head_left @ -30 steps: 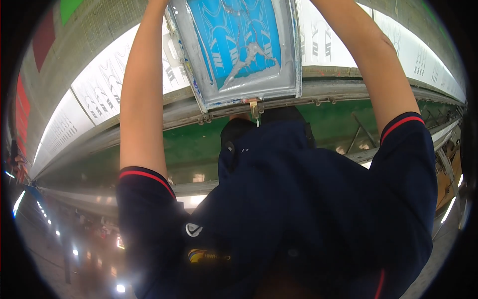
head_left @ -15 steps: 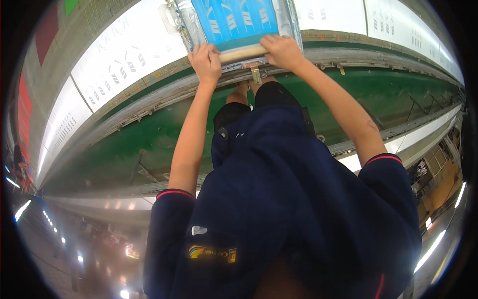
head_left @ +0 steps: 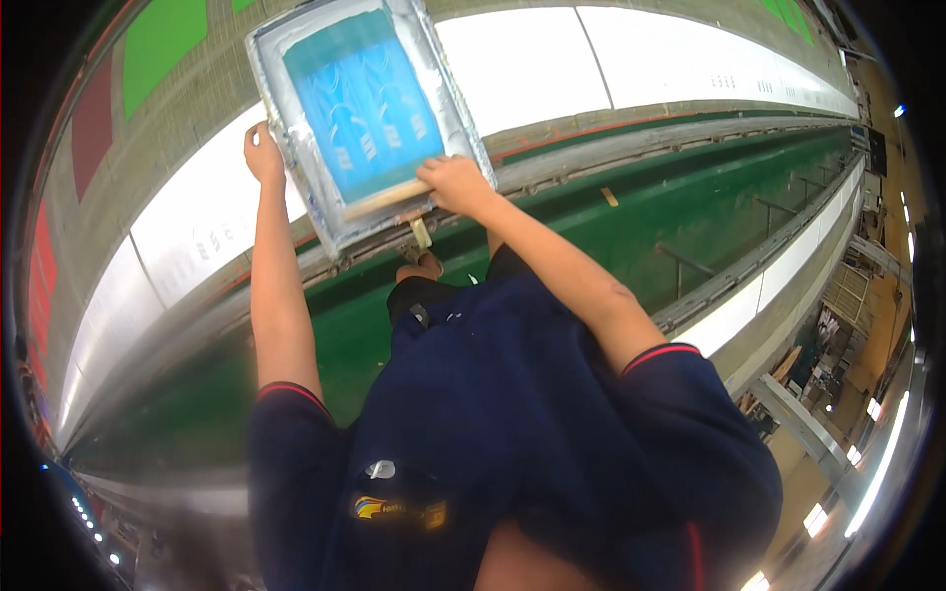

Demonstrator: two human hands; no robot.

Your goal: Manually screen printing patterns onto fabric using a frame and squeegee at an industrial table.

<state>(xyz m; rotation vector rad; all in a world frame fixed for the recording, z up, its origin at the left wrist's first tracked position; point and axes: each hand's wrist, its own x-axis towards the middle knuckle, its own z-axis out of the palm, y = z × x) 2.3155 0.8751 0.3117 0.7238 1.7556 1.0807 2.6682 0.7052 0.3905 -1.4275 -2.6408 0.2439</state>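
Observation:
A screen-printing frame (head_left: 452, 94) with a blue mesh window (head_left: 370, 113) lies tilted over the white panels, at the upper middle. Pale slanted marks show through its mesh. Along the near end of the window rests a squeegee (head_left: 386, 200) with a wooden handle. My right hand (head_left: 456, 184) is closed on the right end of that handle. My left hand (head_left: 263, 155) is at the frame's left side, its fingers curled at the edge where a side handle showed earlier. The handle itself is hidden now.
White panels (head_left: 522, 69), some with small grey prints, run in a long row along the table. A metal rail (head_left: 562, 148) edges it, with a green floor strip (head_left: 581, 231) below. Red and green sheets (head_left: 166, 54) lie on the far left.
My left hand has left the squeegee for the frame's left side. My right hand stays on the squeegee. The view has turned, and the frame now appears farther left and tilted.

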